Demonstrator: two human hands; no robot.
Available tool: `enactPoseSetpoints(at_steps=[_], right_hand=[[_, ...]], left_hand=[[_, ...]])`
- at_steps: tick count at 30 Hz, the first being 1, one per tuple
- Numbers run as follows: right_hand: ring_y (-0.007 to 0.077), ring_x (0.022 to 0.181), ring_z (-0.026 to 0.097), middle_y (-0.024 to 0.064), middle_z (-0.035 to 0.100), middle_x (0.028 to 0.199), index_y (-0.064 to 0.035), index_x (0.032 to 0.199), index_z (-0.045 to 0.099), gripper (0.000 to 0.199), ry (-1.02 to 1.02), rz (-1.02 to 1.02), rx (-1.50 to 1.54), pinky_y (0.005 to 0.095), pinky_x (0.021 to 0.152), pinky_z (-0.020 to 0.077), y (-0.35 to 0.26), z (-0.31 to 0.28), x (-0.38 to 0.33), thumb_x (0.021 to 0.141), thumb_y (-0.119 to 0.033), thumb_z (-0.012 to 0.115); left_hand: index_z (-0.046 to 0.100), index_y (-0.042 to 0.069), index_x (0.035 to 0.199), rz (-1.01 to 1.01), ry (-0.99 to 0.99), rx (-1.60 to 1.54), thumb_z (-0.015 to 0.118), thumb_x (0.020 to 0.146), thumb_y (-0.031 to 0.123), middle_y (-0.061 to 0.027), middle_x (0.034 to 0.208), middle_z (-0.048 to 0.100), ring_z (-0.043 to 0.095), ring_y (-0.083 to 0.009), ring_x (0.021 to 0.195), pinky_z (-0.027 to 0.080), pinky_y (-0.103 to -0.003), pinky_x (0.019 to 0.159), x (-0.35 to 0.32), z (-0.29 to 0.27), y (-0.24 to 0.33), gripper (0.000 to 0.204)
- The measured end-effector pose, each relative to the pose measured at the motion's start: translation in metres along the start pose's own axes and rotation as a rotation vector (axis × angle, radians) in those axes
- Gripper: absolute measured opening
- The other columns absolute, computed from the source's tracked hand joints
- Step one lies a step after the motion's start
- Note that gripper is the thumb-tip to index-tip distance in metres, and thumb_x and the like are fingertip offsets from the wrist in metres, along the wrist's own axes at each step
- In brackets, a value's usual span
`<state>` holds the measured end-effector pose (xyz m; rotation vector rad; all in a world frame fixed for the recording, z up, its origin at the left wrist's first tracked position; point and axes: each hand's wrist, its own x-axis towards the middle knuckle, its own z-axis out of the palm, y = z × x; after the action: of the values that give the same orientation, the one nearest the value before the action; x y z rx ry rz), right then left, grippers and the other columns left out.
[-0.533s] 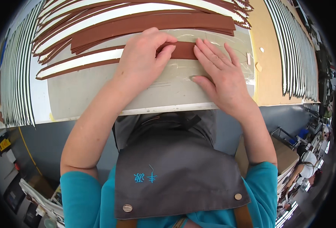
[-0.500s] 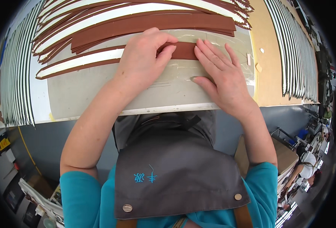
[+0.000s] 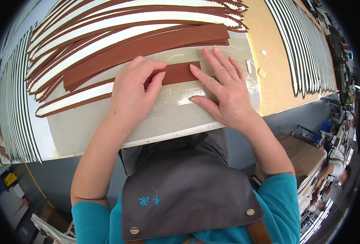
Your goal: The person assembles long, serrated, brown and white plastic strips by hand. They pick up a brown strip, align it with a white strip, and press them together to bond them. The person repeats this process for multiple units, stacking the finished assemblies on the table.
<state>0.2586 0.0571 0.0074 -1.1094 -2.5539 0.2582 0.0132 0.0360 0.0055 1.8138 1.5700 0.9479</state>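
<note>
A long strip (image 3: 78,99) lies on the grey cutting mat (image 3: 90,130), white with brown edges at its left part. Beyond my left hand, its plain brown part (image 3: 178,75) faces up. My left hand (image 3: 133,87) is over the strip's middle, thumb and bent forefinger closed on the strip's brown material. At the strip's right end rests the forefinger of my right hand (image 3: 226,87). That hand is open, its other fingers spread over the mat and its thumb stretched toward the near side. My left palm hides part of the strip.
Stacked plain brown strips (image 3: 147,45) lie just behind the work. Behind them are several white strips with brown edges (image 3: 147,20). Rows of dark-edged strips stand at the left (image 3: 19,101) and right (image 3: 306,53). Small pale scraps (image 3: 262,73) lie on the tan board (image 3: 273,93).
My view has tilted, so the table sits lower. The fingers of my right hand have spread apart, leaving mainly the forefinger at the strip's end. My left hand keeps its pinch.
</note>
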Motion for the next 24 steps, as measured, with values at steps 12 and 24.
enactPoseSetpoints(at_steps=[12, 24], right_hand=[[0.0368, 0.15, 0.037, 0.0164, 0.044, 0.159, -0.0236, 0.134, 0.071, 0.056, 0.064, 0.061, 0.007, 0.0537, 0.119, 0.0275, 0.002, 0.001, 0.001, 0.081, -0.037, 0.083], [0.036, 0.148, 0.039, 0.016, 0.048, 0.157, -0.021, 0.128, 0.074, 0.048, 0.092, 0.062, 0.039, 0.0505, 0.118, 0.0294, 0.004, 0.004, 0.003, 0.082, -0.028, 0.083]], left_hand=[[0.072, 0.004, 0.104, -0.031, 0.011, -0.003, 0.07, 0.092, 0.005, -0.0085, 0.086, 0.062, 0.061, -0.0215, 0.068, 0.049, -0.033, 0.061, 0.0, -0.001, 0.003, 0.012], [0.074, 0.004, 0.11, -0.116, -0.049, -0.058, 0.071, 0.095, 0.005, 0.0009, 0.087, 0.06, 0.057, -0.0051, 0.074, 0.046, -0.022, 0.066, 0.0, -0.013, 0.002, 0.016]])
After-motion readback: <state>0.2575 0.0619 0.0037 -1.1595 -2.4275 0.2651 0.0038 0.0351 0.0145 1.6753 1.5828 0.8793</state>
